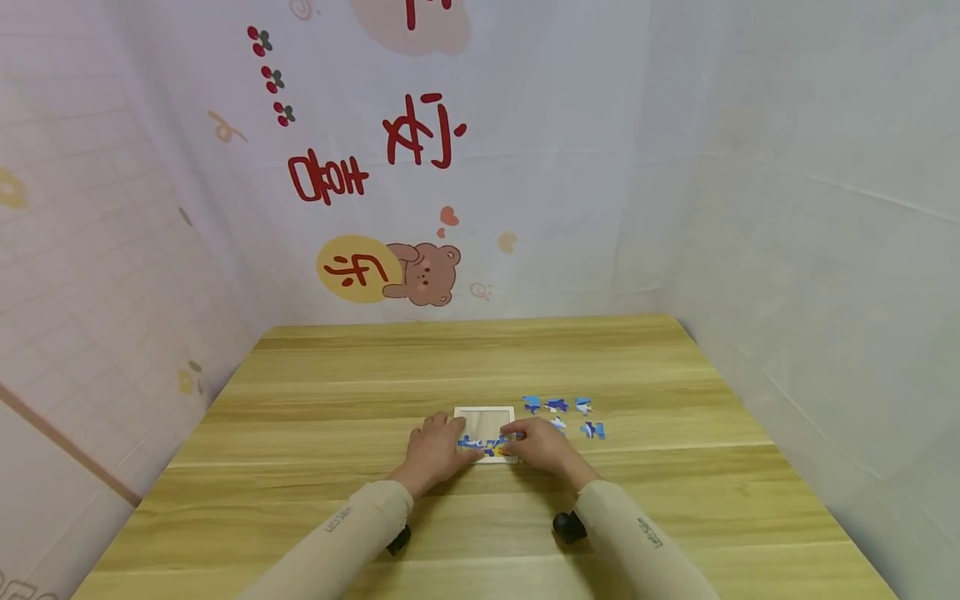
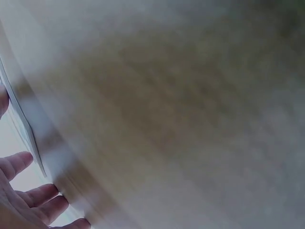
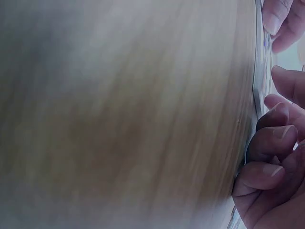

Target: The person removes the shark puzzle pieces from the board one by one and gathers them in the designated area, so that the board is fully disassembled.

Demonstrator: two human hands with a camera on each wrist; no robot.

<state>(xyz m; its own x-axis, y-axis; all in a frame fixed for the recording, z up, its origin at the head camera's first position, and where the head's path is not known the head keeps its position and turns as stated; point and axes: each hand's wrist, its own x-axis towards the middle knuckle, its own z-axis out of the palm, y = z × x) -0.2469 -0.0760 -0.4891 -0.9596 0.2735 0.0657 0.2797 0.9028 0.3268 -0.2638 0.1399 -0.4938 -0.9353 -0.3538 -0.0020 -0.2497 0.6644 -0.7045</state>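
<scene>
A small white-rimmed puzzle tray (image 1: 483,408) lies on the wooden table. Blue and yellow jigsaw pieces (image 1: 491,452) fill its near part, while the far part shows a bare base. My left hand (image 1: 435,450) rests at the tray's left side, fingers spread and mostly straight, with the thumb over the near pieces. At the right side, my right hand (image 1: 543,443) touches the tray's pieces with thumb and index finger. Its other fingers are curled in the right wrist view (image 3: 271,143). Whether a piece sits between that thumb and index finger is hidden.
Several loose blue-and-white jigsaw pieces (image 1: 557,406) lie right of the tray, some partly behind my right hand. Black wrist-worn items (image 1: 568,527) show under the sleeves. White printed cloth walls (image 1: 555,208) border the table's back and sides.
</scene>
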